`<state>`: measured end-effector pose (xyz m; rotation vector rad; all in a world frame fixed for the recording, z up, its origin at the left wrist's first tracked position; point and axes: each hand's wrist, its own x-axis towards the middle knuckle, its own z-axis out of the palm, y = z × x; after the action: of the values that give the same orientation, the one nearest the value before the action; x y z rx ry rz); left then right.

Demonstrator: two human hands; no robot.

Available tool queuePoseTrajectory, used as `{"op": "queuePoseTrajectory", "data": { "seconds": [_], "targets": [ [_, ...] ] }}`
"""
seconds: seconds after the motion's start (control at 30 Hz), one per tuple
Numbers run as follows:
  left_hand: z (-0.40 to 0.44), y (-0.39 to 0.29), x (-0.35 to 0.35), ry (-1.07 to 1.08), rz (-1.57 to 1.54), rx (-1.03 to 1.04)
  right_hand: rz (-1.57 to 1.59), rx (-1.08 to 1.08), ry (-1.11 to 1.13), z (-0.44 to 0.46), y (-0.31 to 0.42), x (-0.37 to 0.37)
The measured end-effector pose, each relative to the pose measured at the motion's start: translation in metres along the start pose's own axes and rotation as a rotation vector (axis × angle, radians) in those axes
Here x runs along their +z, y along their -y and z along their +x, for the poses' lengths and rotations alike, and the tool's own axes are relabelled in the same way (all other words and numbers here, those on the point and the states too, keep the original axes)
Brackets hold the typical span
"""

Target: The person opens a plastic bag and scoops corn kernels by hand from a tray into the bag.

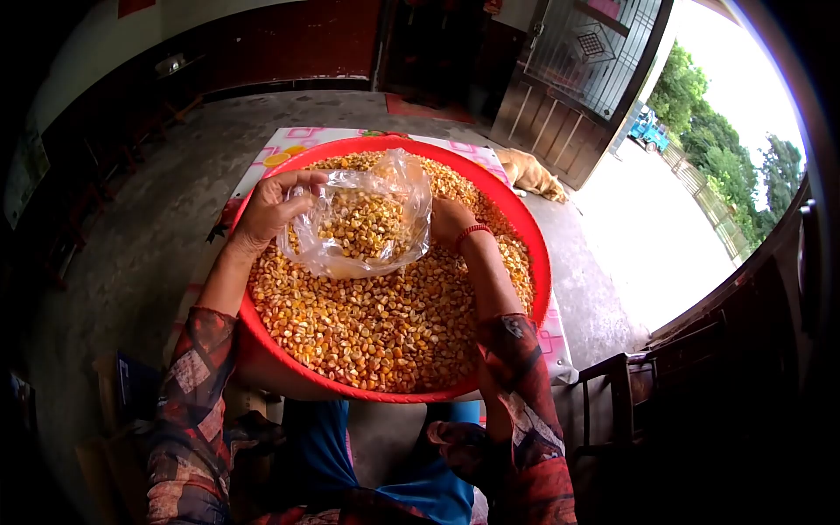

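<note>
Partly hidden, right hand point(450, 222), grip unclear, left hand point(273, 208), grip pinched on plastic bag point(408, 179) of corn point(363, 219)

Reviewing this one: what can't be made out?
Head view:
Right hand: fingertips hidden by the bag and the hand itself.
Basin: floor covered by corn.
Blue vehicle: too small for detail.
Sleeves: upper ends cut off by the bottom edge.

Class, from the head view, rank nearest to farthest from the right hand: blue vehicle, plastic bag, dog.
1. Plastic bag: just left of the right hand.
2. Dog: lying ahead and right.
3. Blue vehicle: outdoors, farther right.
</note>
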<state>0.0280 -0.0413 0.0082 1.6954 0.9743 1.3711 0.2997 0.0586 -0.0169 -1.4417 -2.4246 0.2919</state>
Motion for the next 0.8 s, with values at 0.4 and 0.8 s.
{"op": "queuePoseTrajectory", "data": {
  "seconds": [0.4,0.8],
  "targets": [
    [-0.001,-0.003,0.001,-0.007,0.018,-0.020,-0.007,-0.096,0.258,0.012,-0.008,0.000],
    [0.000,0.000,0.000,0.000,0.032,0.004,0.073,0.014,0.338,-0.005,0.008,-0.018]
  ]
}}
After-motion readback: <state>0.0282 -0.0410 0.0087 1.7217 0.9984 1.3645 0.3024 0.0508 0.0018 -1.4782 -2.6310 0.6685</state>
